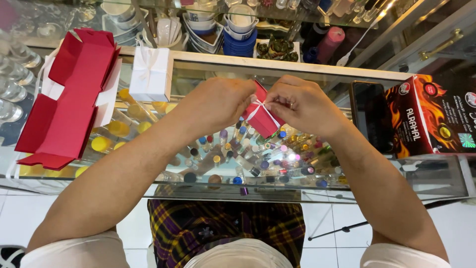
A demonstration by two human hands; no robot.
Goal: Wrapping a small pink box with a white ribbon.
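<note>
both hands hold a small red paper gift box (262, 118) above the clear glass counter top (436, 173). the left hand (218, 101) and the right hand (302, 104) pinch the thin white ribbon (261, 105) on it with closed fingers.

The person wears short white sleeves (74, 250), bare forearms below them, a ring (292, 105) on the right hand (302, 106), and a purple-and-yellow plaid wrap (223, 226).
</note>
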